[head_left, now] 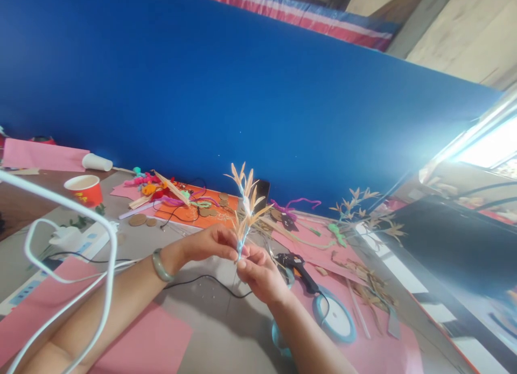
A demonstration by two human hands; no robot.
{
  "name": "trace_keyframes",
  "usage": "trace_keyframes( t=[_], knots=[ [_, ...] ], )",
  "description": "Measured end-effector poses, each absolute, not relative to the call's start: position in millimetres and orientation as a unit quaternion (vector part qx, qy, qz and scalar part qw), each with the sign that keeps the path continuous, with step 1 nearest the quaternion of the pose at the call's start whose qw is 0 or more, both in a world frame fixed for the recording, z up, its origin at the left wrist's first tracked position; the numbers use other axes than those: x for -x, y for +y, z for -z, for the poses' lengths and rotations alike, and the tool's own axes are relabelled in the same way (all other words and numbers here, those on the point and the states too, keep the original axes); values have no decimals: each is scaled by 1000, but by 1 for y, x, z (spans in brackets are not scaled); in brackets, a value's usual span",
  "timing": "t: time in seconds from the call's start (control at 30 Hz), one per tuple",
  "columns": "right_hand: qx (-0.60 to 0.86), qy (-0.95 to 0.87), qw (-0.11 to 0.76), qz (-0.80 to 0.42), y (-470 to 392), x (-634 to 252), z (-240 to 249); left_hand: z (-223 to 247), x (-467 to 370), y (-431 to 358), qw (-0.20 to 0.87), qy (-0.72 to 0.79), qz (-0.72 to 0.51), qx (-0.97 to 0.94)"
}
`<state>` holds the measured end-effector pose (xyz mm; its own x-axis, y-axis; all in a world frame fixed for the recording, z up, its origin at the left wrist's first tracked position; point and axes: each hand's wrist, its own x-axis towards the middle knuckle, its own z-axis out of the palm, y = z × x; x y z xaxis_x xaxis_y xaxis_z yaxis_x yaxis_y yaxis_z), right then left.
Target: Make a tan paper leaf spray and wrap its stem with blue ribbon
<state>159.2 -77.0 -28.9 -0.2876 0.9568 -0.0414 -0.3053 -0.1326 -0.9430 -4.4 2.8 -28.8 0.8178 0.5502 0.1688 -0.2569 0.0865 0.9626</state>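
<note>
Upright between my hands stands an artificial plant stem (245,201) with pale orange pointed leaves and a light blue wrapped stalk. My left hand (214,243), with a bracelet (162,265) on its wrist, pinches the stalk low down. Just below and to the right, my right hand (262,271) grips the stem's lower end with thumb and fingers. Thin wire seems to run down beneath the fingers. A black glue gun (299,270) lies to the right of my right hand, near a spool of light blue tape (334,316).
A red paper cup (84,191) and a power strip (86,243) are at left, with a white cable (111,266) looping close in front. Coloured craft pieces (155,188) lie along the blue partition (242,83). Finished-looking leafy stems (355,204) and dried leaf strips (371,288) are at right.
</note>
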Motion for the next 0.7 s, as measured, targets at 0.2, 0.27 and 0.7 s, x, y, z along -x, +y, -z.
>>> trace_keyframes(
  t=[0.2, 0.27, 0.7],
  knots=[
    [417, -451, 511, -602, -67, -163, 35, 31, -4, 2, 695, 172, -337, -611],
    [466, -480, 514, -537, -62, -166, 37, 33, -7, 3, 667, 186, -358, -627],
    [552, -604, 520, -243, -67, -163, 38, 35, -16, -2, 568, 301, -425, -638]
  ],
)
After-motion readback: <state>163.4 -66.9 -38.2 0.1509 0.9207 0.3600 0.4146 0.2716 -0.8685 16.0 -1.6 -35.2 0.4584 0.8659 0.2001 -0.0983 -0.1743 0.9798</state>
